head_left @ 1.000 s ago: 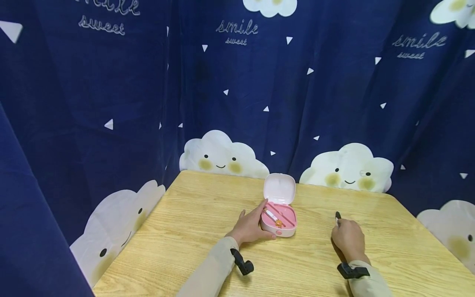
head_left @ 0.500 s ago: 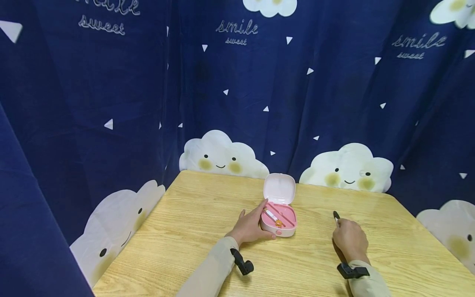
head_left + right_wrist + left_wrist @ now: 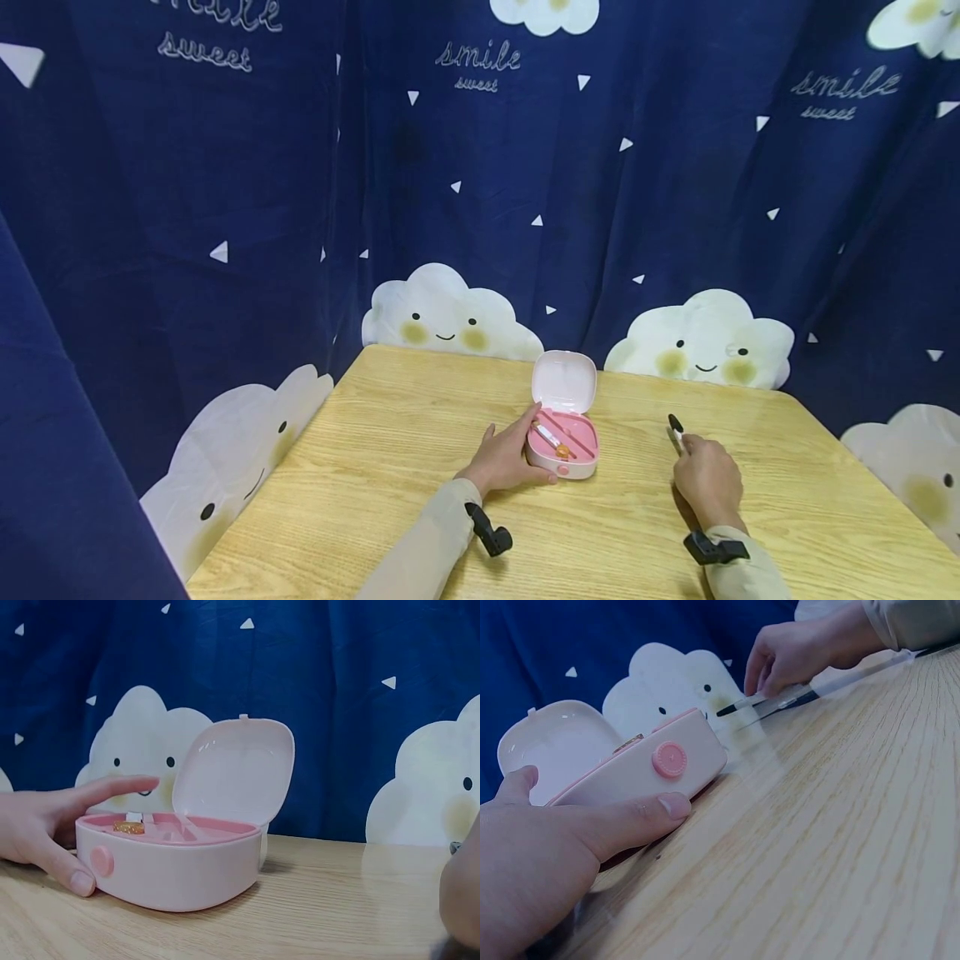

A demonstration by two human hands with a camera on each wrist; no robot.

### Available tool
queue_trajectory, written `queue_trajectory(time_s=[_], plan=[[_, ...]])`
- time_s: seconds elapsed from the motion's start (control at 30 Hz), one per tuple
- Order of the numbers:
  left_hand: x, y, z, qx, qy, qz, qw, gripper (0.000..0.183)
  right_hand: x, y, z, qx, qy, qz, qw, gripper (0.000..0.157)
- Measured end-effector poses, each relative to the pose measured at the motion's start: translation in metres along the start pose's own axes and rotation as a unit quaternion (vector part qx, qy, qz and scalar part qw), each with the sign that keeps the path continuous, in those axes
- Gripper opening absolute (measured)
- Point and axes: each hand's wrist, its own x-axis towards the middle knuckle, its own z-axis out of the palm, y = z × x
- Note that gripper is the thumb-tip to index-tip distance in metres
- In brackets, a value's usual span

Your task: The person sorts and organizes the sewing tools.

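Note:
A pink-and-white hinged box (image 3: 562, 467) stands on the table with its lid (image 3: 564, 382) raised. Inside its pink divided tray lies a small thing with a white strip and an orange-gold end (image 3: 562, 451). My left hand (image 3: 510, 458) holds the box by its left side; the thumb (image 3: 641, 821) lies along the front beside the round pink button (image 3: 670, 760). To the right, apart from the box, my right hand (image 3: 708, 479) pinches a slim white stick with a black end (image 3: 676, 423), which points away from me. Its exact kind is unclear.
The wooden table (image 3: 420, 400) ends at a dark blue curtain (image 3: 480, 208) printed with clouds and triangles. Each wrist wears a black camera mount, as on the left sleeve (image 3: 423, 542).
The black end of the stick has swung forward and slightly left, and more of its white part shows. My right hand turned a little; the left hand and box stayed put.

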Motion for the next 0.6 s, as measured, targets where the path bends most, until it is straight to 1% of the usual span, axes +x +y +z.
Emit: queue_trajectory(time_s=[0.2,0.33,0.6], plan=[[0.000,0.000,-0.001,-0.004,-0.001,0.002,1.0000,0.125,0.001,-0.004,0.001,0.002,0.015,-0.012,1.000,0.034],[-0.001,0.000,0.000,-0.007,-0.001,0.000,1.0000,0.125,0.000,-0.009,-0.001,0.003,0.023,-0.019,1.000,0.036],[-0.001,-0.001,0.000,-0.002,0.001,0.010,0.9999,0.126,-0.001,-0.020,-0.003,0.014,0.046,-0.048,0.998,0.036]])
